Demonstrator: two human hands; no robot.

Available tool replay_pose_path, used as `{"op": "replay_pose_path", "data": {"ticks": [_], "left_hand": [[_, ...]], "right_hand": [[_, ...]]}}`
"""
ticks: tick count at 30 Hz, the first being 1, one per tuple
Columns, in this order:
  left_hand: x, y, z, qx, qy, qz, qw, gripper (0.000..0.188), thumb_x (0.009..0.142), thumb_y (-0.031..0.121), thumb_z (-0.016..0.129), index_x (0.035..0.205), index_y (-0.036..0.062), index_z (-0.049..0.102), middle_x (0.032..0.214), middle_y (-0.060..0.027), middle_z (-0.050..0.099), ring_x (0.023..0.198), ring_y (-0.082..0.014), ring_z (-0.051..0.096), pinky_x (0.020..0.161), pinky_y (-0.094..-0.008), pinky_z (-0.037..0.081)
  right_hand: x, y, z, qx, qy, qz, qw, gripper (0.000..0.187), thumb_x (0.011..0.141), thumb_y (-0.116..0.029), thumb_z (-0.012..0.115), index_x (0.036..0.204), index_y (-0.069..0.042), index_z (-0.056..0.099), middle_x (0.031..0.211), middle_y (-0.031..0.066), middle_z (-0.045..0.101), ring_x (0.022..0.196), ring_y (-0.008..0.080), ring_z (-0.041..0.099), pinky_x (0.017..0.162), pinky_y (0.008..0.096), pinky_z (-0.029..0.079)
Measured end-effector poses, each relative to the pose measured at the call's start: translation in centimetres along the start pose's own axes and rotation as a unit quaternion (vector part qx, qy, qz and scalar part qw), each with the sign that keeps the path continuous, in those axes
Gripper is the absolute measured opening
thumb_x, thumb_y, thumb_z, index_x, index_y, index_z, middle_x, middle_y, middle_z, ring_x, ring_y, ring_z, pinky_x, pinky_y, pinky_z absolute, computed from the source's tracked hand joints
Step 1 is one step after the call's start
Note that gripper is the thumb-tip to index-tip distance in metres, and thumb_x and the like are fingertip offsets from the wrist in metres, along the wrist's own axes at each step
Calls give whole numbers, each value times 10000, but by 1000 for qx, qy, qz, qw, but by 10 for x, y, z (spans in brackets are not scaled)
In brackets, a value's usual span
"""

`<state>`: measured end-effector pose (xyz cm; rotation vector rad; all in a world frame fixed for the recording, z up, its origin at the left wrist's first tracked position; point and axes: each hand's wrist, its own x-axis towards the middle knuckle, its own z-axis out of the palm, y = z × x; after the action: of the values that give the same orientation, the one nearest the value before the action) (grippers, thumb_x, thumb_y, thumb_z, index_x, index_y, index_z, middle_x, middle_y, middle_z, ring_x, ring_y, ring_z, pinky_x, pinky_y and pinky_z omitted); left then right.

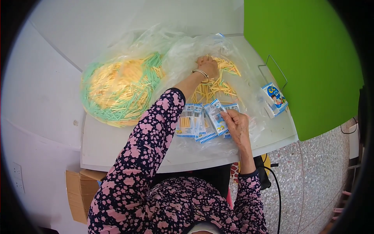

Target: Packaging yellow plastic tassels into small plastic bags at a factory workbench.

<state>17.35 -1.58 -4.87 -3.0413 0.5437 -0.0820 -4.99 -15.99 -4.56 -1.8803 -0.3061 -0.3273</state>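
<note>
My left hand (207,67) reaches far forward onto a pile of thin yellow sticks (212,90) on clear plastic. Its fingers curl down among them, and their tips are hidden. A small packet (215,117), white and blue with see-through parts, is pinched at its right edge by my right hand (238,125). Beneath and beside it lie several similar packets (187,121), some showing yellow sticks inside. A big clear plastic bag (171,48) spreads around and under all this.
Left of my left arm sits a large clear bag full of yellow and green sticks (120,89). At the right are a wire stand (277,70) and a blue-and-white packet bag (275,99) by a green panel (307,66). A cardboard box (80,193) stands below the white table (103,152).
</note>
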Motion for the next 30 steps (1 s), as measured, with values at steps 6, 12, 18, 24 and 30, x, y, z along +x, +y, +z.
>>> {"op": "replay_pose_path", "data": {"ticks": [6,12,18,24,30], "left_hand": [[-3,-8,-7,-122,-5,-3,993,484,787,397,501,1038,-14,551,1072,-202,568,1026,-412,492,737,-540,403],[-12,-26,-27,-300,78,5,951,390,836,342,498,992,-14,538,1013,-240,567,934,-366,559,777,-450,436],[-37,-15,-57,-530,11,70,845,328,837,301,517,960,-2,540,913,-122,607,900,-202,564,786,-332,432],[-54,-16,-69,-679,14,58,732,229,874,229,511,930,10,544,869,-89,590,848,-179,573,767,-299,461],[-73,8,-77,-854,-72,14,515,187,907,168,491,995,3,485,922,-122,589,834,-254,607,773,-392,509]], "right_hand": [[-2,7,-2,-1,2,12,1000,264,832,-145,589,665,29,482,533,46,383,510,106,331,467,262,303],[0,1,-1,29,-11,29,999,273,851,-162,575,659,21,510,531,-5,396,521,66,318,459,243,287],[5,-2,-14,181,-9,133,975,243,865,-171,569,669,-28,570,594,-66,480,529,17,379,461,205,308],[25,-9,-13,423,111,163,884,198,866,-224,582,871,-29,619,762,32,614,677,87,557,653,216,431],[63,-10,18,572,207,283,741,268,900,-260,516,1023,-23,544,1004,98,601,872,171,570,762,308,437]]}}
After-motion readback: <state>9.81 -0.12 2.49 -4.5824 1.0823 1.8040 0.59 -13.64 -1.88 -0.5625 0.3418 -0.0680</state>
